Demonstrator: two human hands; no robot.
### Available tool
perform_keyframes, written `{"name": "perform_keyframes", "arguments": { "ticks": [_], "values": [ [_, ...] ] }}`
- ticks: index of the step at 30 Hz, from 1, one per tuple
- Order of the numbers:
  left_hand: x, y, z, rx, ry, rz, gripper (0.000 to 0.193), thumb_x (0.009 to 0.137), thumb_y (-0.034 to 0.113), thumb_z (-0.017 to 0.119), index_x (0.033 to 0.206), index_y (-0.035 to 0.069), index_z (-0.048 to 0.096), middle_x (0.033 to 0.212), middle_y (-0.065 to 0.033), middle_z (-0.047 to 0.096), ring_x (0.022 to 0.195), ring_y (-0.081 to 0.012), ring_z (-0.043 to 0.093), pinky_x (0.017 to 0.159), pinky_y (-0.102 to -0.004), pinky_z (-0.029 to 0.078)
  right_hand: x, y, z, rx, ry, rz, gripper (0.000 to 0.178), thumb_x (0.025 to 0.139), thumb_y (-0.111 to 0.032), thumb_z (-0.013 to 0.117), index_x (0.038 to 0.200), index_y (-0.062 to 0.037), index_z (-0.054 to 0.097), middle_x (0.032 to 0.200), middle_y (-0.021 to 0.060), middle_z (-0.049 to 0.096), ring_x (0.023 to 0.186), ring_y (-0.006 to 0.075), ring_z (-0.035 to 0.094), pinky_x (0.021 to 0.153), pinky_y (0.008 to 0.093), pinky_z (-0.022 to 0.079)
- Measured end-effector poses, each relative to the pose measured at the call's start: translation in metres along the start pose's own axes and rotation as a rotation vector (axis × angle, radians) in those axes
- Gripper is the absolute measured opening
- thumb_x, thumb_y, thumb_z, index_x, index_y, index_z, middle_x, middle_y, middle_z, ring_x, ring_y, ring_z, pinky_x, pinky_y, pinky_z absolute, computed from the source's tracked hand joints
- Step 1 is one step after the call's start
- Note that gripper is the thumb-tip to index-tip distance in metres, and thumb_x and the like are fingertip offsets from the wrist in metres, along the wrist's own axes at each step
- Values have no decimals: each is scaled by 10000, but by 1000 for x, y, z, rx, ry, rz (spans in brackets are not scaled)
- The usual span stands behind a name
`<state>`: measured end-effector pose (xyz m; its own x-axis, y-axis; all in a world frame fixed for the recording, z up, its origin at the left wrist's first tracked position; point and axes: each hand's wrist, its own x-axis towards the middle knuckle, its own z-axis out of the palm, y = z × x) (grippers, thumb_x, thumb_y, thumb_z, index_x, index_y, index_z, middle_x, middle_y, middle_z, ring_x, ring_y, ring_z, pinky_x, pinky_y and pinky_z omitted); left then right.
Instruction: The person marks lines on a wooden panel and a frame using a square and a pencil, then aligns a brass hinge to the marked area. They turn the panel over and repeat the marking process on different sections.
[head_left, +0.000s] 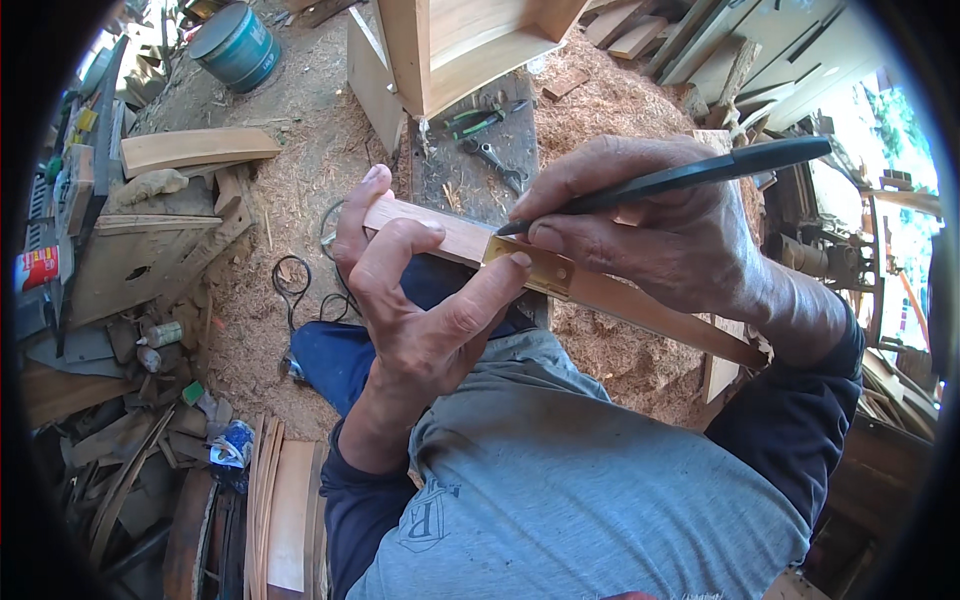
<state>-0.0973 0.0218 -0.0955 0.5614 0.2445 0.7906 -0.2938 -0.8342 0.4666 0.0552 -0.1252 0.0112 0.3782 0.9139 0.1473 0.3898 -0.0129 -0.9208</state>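
A long strip of wood [640, 312] lies slantwise before me, its far-left end in my left hand [420, 310]. A small brass hinge leaf [550, 275] rests on the strip, pressed down by my left thumb or a fingertip, while the other fingers wrap the wood. My right hand [660, 220] pinches a dark pen [700, 172]. Its tip touches the wood at the left edge of the brass piece. The side of my right hand is close over the strip and hides part of it.
Behind the strip, a worn board [430, 170] carries an adjustable wrench [492, 163] and green-handled pliers [470, 122]. A wooden frame [490, 70] stands beyond. Sawdust covers the floor; a black cable [290, 285] loops at left. A teal bucket [235, 48] is farther back.
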Motion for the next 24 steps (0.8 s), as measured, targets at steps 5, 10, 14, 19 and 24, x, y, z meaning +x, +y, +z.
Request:
{"name": "perform_keyframes", "arguments": {
  "ticks": [5, 10, 14, 19, 24],
  "values": [
    [0, 0, 0, -1, -3, -7, 326, 759, 196, 872, 1046, 313, 770, 1155, -84, 402, 1289, -435, 404, 1083, -592, 395, -1, -9, -5, -30, -19, 94, 196, 861, 19, 787, 1054, 13, 757, 924, 96, 761, 862, 150, 730, 737, 271, 594],
    [-1, 2, -2, -22, -22, -23, 328, 762, 192, 871, 1045, 316, 764, 1162, -82, 398, 1289, -435, 401, 1099, -606, 388, -17, -5, -17, -175, -40, 24, 187, 816, 23, 788, 999, 2, 754, 917, 104, 764, 837, 176, 744, 725, 305, 611],
    [1, 3, 0, -5, -31, -33, 355, 752, 178, 880, 1051, 325, 758, 1180, -77, 392, 1294, -435, 399, 1101, -610, 389, -19, -4, -19, -304, -32, -86, 183, 813, 27, 790, 986, -6, 743, 907, 111, 763, 808, 194, 750, 702, 318, 623],
    [-1, 2, 0, -21, -13, -35, 412, 724, 151, 902, 1063, 331, 754, 1188, -75, 391, 1307, -440, 393, 1104, -610, 388, 7, 4, -7, -221, -56, -219, 174, 829, 0, 801, 987, 5, 729, 873, 114, 749, 789, 188, 746, 677, 298, 617],
    [-2, 0, 0, -9, -6, -33, 399, 732, 172, 904, 1069, 321, 753, 1188, -77, 391, 1315, -435, 394, 1106, -612, 387, -1, -3, -15, -285, -112, -153, 171, 810, 16, 784, 969, -4, 725, 854, 95, 739, 766, 182, 734, 654, 304, 598]
  ]
}}
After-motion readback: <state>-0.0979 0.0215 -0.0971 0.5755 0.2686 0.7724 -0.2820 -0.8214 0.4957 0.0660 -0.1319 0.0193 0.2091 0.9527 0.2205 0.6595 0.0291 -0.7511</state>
